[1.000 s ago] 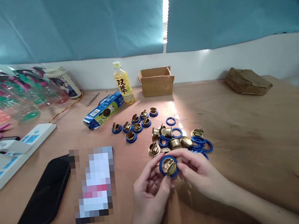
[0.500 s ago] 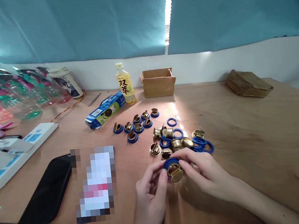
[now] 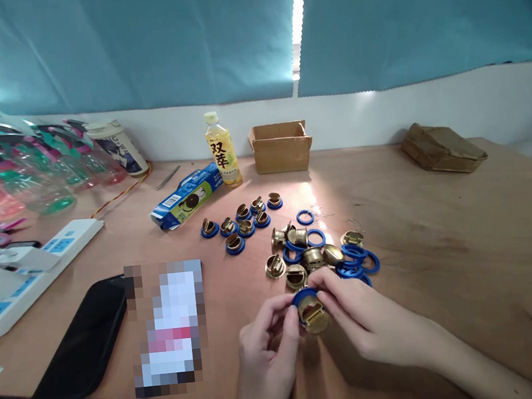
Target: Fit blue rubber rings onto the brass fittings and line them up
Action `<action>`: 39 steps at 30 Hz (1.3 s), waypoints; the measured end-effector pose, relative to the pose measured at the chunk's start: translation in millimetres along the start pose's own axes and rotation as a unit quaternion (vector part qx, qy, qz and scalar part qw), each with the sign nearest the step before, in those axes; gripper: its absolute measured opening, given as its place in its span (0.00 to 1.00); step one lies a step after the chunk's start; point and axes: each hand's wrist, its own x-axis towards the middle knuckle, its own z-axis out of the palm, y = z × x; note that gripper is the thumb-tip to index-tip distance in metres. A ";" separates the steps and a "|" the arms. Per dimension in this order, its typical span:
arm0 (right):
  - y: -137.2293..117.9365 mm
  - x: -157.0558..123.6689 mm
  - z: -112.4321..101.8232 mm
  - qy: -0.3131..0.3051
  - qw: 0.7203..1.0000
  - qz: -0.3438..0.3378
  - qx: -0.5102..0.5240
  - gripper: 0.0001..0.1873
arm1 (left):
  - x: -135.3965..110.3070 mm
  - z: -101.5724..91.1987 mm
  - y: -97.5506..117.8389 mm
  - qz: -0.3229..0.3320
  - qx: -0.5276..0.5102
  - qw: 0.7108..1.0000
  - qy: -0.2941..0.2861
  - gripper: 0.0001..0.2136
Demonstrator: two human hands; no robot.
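Near the table's front edge, my left hand (image 3: 270, 343) pinches the left side of a brass fitting (image 3: 315, 320) with a hinged flap. A blue ring (image 3: 305, 295) sits around the fitting's far rim. On the right side, my right hand (image 3: 359, 310) grips the same piece, thumb and fingers at the ring. Just beyond my hands lies a pile of loose brass fittings (image 3: 313, 256) and blue rings (image 3: 370, 261). Farther left stand several fittings with blue rings around their bases (image 3: 235, 244). My fingertips behind the ring are partly hidden.
A blue carton (image 3: 188, 197), a yellow drink bottle (image 3: 222, 150) and a cardboard box (image 3: 281, 151) stand at the back. A brown paper bag (image 3: 444, 148) lies far right. To the left are a black phone (image 3: 80, 343), a power strip (image 3: 58, 244) and spray bottles (image 3: 34, 184).
The held fitting has tilted and moved slightly down, its flap lower now. My right hand has shifted a little, showing more of the blue rings behind it. Both hands keep their grip.
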 end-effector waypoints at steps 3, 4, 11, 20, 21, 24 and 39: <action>-0.2 0.5 0.5 -0.014 1.000 0.014 -0.023 0.09 | 0.2 1.4 0.1 0.020 0.012 1.000 0.003 0.08; -0.3 0.4 0.9 -0.016 0.999 0.015 -0.028 0.09 | 0.7 2.0 0.7 0.026 0.012 1.000 0.009 0.07; 7.6 0.6 9.8 0.071 0.992 -0.076 -0.070 0.12 | 3.0 8.2 11.1 -0.001 -0.090 0.995 0.053 0.11; 2.5 1.5 14.7 0.091 0.980 -0.151 -0.090 0.13 | -1.2 15.3 13.3 -0.070 -0.207 0.972 0.079 0.23; -0.4 0.5 11.9 0.088 0.983 -0.146 -0.064 0.13 | -1.1 14.8 13.3 -0.070 -0.215 0.971 0.081 0.23; -3.4 2.5 -7.1 0.116 0.988 -0.099 0.003 0.14 | -0.9 13.4 12.4 -0.074 -0.223 0.967 0.095 0.24; 96.5 117.7 -93.1 0.095 0.973 0.130 -0.167 0.14 | -0.5 12.2 6.5 -0.038 -0.173 0.977 0.116 0.21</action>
